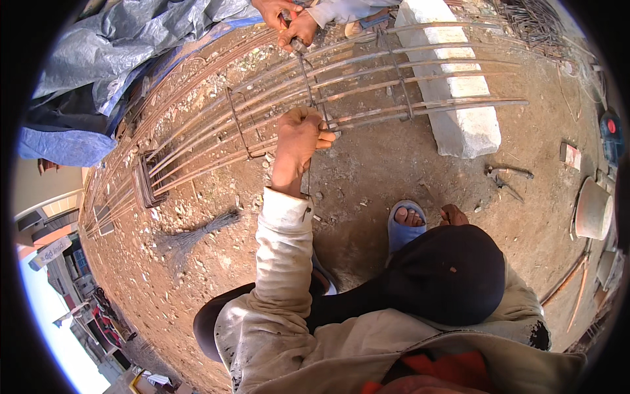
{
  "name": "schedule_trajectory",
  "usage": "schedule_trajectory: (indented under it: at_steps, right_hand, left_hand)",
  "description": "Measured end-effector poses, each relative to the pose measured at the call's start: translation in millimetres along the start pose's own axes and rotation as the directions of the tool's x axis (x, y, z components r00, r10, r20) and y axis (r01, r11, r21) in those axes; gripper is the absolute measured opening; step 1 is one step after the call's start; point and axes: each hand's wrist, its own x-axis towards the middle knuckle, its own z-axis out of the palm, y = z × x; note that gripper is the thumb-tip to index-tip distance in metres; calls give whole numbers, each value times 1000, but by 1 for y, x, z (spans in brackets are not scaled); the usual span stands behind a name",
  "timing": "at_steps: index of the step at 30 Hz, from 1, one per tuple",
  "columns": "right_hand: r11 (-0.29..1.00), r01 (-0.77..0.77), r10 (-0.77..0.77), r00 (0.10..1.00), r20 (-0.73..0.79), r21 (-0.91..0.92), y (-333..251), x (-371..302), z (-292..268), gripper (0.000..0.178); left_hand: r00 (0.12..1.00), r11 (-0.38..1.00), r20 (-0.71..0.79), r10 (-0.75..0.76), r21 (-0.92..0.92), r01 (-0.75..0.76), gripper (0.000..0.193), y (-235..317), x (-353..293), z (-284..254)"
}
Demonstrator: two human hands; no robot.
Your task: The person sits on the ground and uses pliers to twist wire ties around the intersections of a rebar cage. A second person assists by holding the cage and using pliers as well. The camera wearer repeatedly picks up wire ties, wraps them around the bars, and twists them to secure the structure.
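My left hand (pixel 300 139) is closed at the near side of a rebar cage, its fingers curled round a thin square stirrup (pixel 306 82) where it meets the long rusty bars (pixel 374 81). A thin dark wire hangs below the wrist. My right hand (pixel 453 215) shows only in part beyond my right knee, low over the ground; the knee hides most of it, and what it may hold is not visible. Across the cage, a co-worker's hands (pixel 296 26) work at the far end of the same stirrup with a red-handled tool (pixel 283 18).
A white concrete block (pixel 476 125) supports the bars at the right. Pincers (pixel 508 176) lie on the dirt. Bunched stirrups (pixel 146 180) hang on the bars at left, near a bundle of tie wire (pixel 197 235). A bucket (pixel 594 209) stands far right; a grey tarp (pixel 131 46) covers the upper left.
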Motion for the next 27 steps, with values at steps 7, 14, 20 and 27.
schedule_trajectory:
  at_steps: [7,14,20,27]
  right_hand:
    - [923,268,-340,904,258,276,-164,27,-144,27]
    - [756,458,-327,883,336,-467,-325,74,-236,34]
    - [637,329,-127,937,325,-697,-378,114,-205,31]
    - [783,80,50,980,191,-617,-371,103,-186,16]
  left_hand:
    - [957,856,-291,-8,-496,-144,15,-32,-32,44]
    - [939,807,-332,93,-527,-266,36,-50,-35,66]
    - [968,695,-248,-32,-702,-157,37,-44,-29,73]
    - [1000,630,30,10,-776,17,40,-39,-38,43]
